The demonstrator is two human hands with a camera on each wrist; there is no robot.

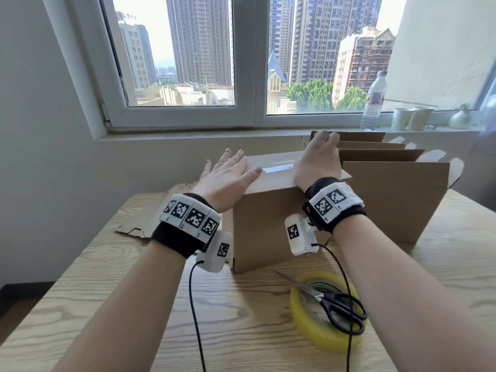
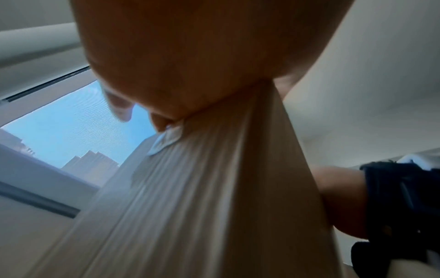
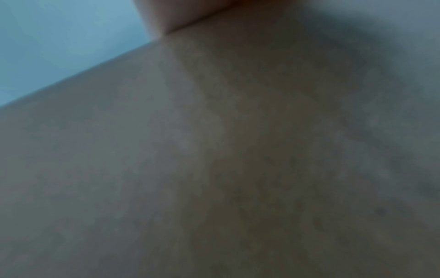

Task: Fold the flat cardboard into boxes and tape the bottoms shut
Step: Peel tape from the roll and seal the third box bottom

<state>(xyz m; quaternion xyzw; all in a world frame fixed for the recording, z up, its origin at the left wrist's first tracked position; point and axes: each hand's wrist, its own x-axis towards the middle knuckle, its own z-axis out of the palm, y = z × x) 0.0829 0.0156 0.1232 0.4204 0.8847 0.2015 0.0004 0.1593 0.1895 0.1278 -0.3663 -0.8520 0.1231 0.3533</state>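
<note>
We had the box [image 1: 271, 210] standing bottom-up in the middle of the table [image 1: 107, 291], its closed flaps facing the ceiling and a strip of clear tape [image 1: 277, 167] lying along the seam between our two hands. Our left hand [image 1: 228, 175] lay flat on the left part of that top face, fingers [image 1: 233, 158] straight and slightly spread, pressing down. Our right hand [image 1: 319, 159] rested on the right part with its fingers bent over the far edge, though we could not tell how firmly they held, as the right wrist view was only a blur of cardboard. We judged the main risk to be the tape: if we pressed unevenly, the flaps could spring apart under it, or the strip could wrinkle and lift at its end, where the left wrist view showed a pale curled bit of tape [image 2: 166, 140] near our fingertips. Leaning hard on a hollow box might also buckle a flap inward. The tape roll [image 1: 326, 310] lay on the near right of the table with the scissors [image 1: 335, 302] resting across it, close to our right forearm, and a careless sweep could have knocked them off. To the far right stood finished boxes [image 1: 391, 197] with open tops; what they held we could not see. Flat cardboard [image 1: 150, 216] lay to the left, partly behind the box.
</note>
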